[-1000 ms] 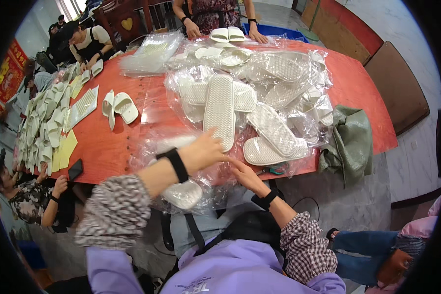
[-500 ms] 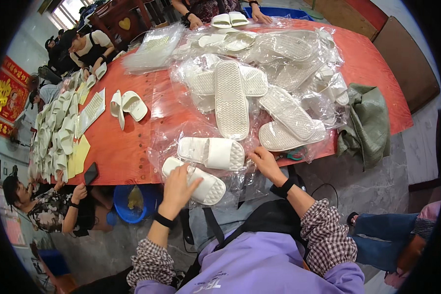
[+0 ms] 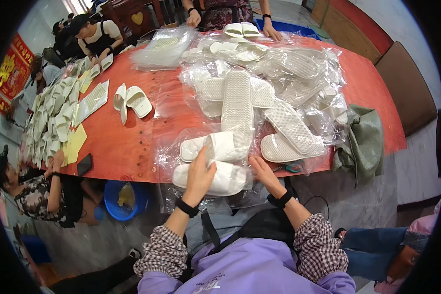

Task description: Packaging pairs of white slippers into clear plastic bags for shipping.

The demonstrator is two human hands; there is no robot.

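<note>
The red desk (image 3: 132,142) fills most of the view, curving away from the person, with other people seated along its far and left edges. Across its middle and right lies a heap of clear plastic bags (image 3: 289,83) holding white slippers, some sole up. A loose pair of slippers (image 3: 130,102) sits apart on the bare left side, and a grey-green cloth (image 3: 365,142) hangs over the right corner.

At the near edge, straight in front of the person, a clear bag (image 3: 169,157) holds two white slippers side by side. The farther slipper (image 3: 213,147) and the nearer slipper (image 3: 220,179) both lie with their long axis running left to right, across the person's reach, with the nearer one partly over the desk's edge.

The left hand (image 3: 199,177) lies flat on top of the nearer slipper's left half, fingers spread and pointing away, pressing rather than clamping. The right hand (image 3: 262,172) is at the same slipper's right end, fingers open and touching the bag there, closed on nothing that I can see. So the slipper lies between the two hands, the left being more squarely on it.
</note>
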